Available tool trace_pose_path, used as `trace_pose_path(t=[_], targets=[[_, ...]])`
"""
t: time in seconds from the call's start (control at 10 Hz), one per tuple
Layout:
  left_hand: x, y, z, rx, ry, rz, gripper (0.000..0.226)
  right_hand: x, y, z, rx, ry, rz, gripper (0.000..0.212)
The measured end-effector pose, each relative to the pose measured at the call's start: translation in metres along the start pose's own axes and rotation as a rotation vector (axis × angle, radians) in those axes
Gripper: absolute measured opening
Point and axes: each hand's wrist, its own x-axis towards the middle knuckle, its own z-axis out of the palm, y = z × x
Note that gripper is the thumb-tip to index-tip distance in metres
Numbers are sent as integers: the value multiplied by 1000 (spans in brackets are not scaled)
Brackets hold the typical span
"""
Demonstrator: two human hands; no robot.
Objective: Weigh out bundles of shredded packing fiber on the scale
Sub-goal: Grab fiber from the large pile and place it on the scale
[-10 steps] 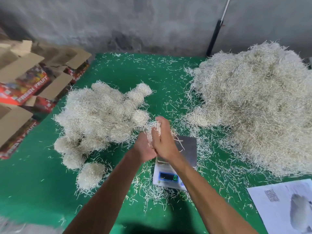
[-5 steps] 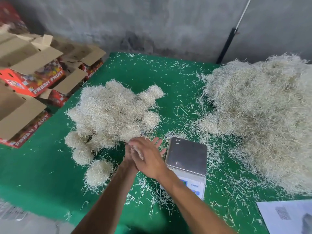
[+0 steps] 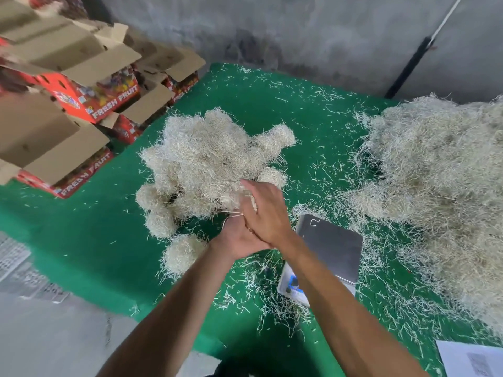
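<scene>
- The shredded fiber lies in two masses on the green bench point(image 3: 114, 240): a large loose heap point(image 3: 441, 191) filling the right of the frame, and a cluster of rounded bundles point(image 3: 206, 164) at centre, with one stray bundle point(image 3: 182, 254) lower down beside the left forearm.
- The scale point(image 3: 330, 247) sits just right of the wrists, its steel pan bare apart from a strand or two.
- The right hand point(image 3: 265, 210) lies flat, fingers straight, over the left hand point(image 3: 236, 236) at the near edge of the bundle cluster. A few strands poke out between them. The left hand's fingers are covered, so I cannot tell whether they curl on anything.
- By its look the fiber is very light, springy and soft. It compresses readily and sheds, as the strands scattered all over the bench show.
- Best taken by cupping a bundle whole from both sides. Pinching a few strands would likely pull them free of the wad.
- Its lightness means a bundle may roll off the pan, so setting it at the middle is safest.
- Open fruit cartons point(image 3: 81, 85) stack at upper left, and a printed sheet point(image 3: 473, 360) lies at lower right.
</scene>
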Motion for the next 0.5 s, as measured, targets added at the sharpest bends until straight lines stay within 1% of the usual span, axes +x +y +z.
trace_pose_path(t=[0.1, 0.2, 0.3, 0.4, 0.5], targets=[[9, 8, -23, -376, 159, -114, 15, 7, 23, -16, -186, -165, 51, 80], [15, 8, -30, -592, 264, -150, 42, 2, 16, -6, -157, -289, 92, 78], [19, 11, -24, -513, 219, -128, 51, 4, -17, 10, 121, -366, 131, 56], [32, 4, -31, -665, 132, -311, 38, 2, -33, 5, 303, -431, 198, 58], [47, -14, -61, -567, 422, -393, 47, -1, -31, -4, 281, -470, 63, 60]])
